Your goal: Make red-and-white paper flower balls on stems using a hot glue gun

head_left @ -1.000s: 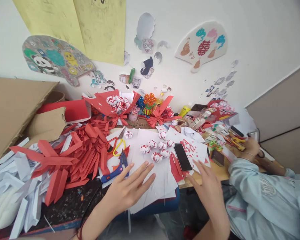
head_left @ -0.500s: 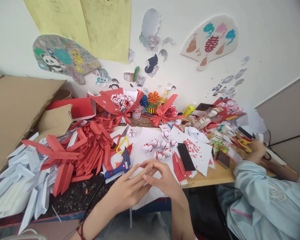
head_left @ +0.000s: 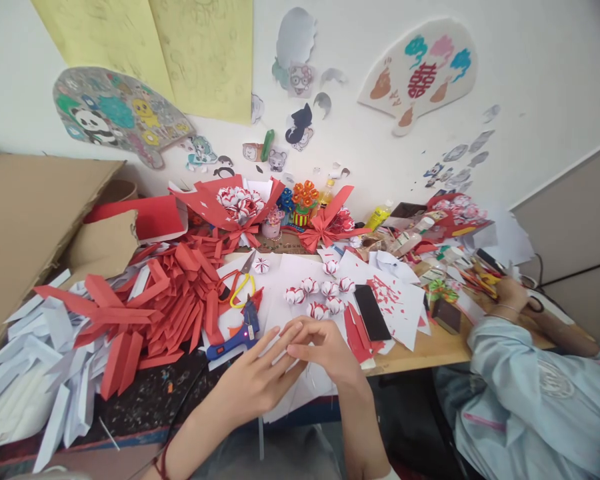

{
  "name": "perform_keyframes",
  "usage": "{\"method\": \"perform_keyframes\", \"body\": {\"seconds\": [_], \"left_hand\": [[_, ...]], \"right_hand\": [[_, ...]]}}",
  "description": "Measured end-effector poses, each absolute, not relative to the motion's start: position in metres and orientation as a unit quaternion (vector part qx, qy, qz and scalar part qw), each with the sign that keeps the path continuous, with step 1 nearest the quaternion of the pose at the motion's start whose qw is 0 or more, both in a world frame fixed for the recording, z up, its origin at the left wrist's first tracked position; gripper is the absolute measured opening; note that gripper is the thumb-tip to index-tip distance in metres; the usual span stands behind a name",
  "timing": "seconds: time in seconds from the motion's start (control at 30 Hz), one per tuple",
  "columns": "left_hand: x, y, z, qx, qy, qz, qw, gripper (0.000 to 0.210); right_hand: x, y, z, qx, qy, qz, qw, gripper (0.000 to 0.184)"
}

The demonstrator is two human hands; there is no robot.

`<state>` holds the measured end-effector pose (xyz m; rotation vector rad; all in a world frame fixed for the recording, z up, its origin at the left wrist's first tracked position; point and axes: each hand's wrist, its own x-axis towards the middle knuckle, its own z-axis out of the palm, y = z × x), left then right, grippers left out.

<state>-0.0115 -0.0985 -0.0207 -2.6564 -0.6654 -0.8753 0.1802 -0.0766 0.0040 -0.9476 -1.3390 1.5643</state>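
Note:
My left hand (head_left: 260,383) is held over the front of the table, palm down with fingers stretched out. My right hand (head_left: 333,353) meets it, its thumb and bent fingers closed around the left fingertips. No object shows between them. Just beyond my left hand lies a blue hot glue gun (head_left: 225,347), its small light lit. Several red-and-white paper flower balls (head_left: 330,289) sit on white paper (head_left: 280,272) beyond my hands. To their right are a black phone (head_left: 371,312) and red paper pieces (head_left: 355,333). Yellow-handled scissors (head_left: 241,293) rest behind the glue gun.
Heaps of folded red paper (head_left: 175,313) and white paper strips (head_left: 40,347) cover the left side. Wrapped paper bouquets (head_left: 243,203) stand along the wall. At left is a cardboard box (head_left: 40,207). A co-worker's sleeve (head_left: 520,367) and hand (head_left: 510,297) are at the right.
The view has shifted slightly. My hands stay joined, with the right fingers moved a little over the left fingertips. The paper flower balls and the glue gun lie as before.

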Motion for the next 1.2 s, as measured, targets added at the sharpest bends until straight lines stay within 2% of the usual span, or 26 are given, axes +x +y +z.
{"method": "perform_keyframes", "body": {"seconds": [0.3,0.53,0.67,0.8,0.9,1.0,1.07,1.13,1.2], "left_hand": [[-0.018,-0.098,-0.015,-0.921,-0.234,-0.284,0.125,0.039],[-0.017,-0.100,-0.007,-0.918,-0.242,-0.298,0.095,0.043],[-0.017,-0.100,-0.009,-0.909,-0.267,-0.314,0.062,0.057],[-0.021,-0.100,-0.012,-0.894,-0.294,-0.339,-0.004,0.062],[-0.024,-0.102,-0.015,-0.863,-0.317,-0.376,-0.117,0.058],[-0.024,-0.104,-0.019,-0.759,-0.344,-0.436,-0.340,0.053],[-0.022,-0.103,-0.022,-0.652,-0.314,-0.485,-0.492,0.053],[-0.019,-0.099,-0.023,-0.550,-0.261,-0.520,-0.600,0.058],[-0.015,-0.096,-0.022,-0.475,-0.228,-0.528,-0.666,0.062]], "right_hand": [[0.193,-0.077,0.003,-0.410,-0.497,0.580,0.499,0.012],[0.221,-0.081,0.001,-0.464,-0.520,0.469,0.542,0.013],[0.255,-0.097,-0.004,-0.552,-0.543,0.357,0.522,0.013],[0.309,-0.131,-0.018,-0.660,-0.513,0.272,0.477,0.022],[0.350,-0.162,-0.037,-0.729,-0.505,0.269,0.376,0.032],[0.378,-0.188,-0.055,-0.775,-0.502,0.264,0.278,0.046],[0.387,-0.199,-0.061,-0.815,-0.478,0.240,0.224,0.049],[0.391,-0.202,-0.063,-0.843,-0.460,0.215,0.179,0.050],[0.392,-0.199,-0.062,-0.862,-0.443,0.181,0.168,0.059]]}}
